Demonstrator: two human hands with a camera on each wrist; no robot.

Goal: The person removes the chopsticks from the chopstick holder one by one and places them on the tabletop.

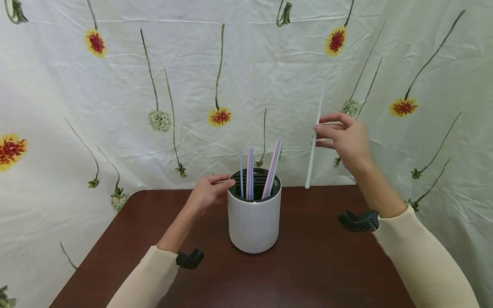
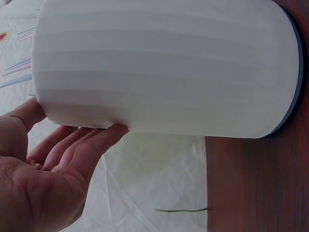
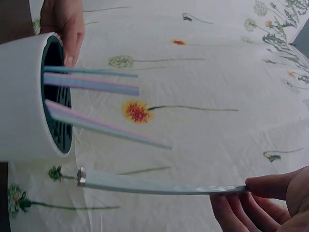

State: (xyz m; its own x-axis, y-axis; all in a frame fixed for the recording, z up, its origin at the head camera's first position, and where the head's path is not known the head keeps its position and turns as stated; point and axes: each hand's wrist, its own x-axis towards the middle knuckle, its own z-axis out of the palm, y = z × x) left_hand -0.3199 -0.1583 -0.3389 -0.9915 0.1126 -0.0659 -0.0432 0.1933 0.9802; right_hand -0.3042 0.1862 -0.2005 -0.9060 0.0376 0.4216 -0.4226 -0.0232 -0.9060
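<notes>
A white cylindrical holder with a dark slotted top stands upright on the table. Several thin pink, purple and blue straws poke up from its opening. At the holder's left side my left hand touches it: the thumb rests at the rim and the extended fingers lie against the outer wall. Up and to the right of the holder, my right hand pinches a long pale green straw between thumb and fingers. That straw hangs nearly upright, apart from the holder.
The dark reddish-brown table reaches back to a white cloth printed with flowers, hanging behind it. A black wrist device sits on the right forearm and another on the left.
</notes>
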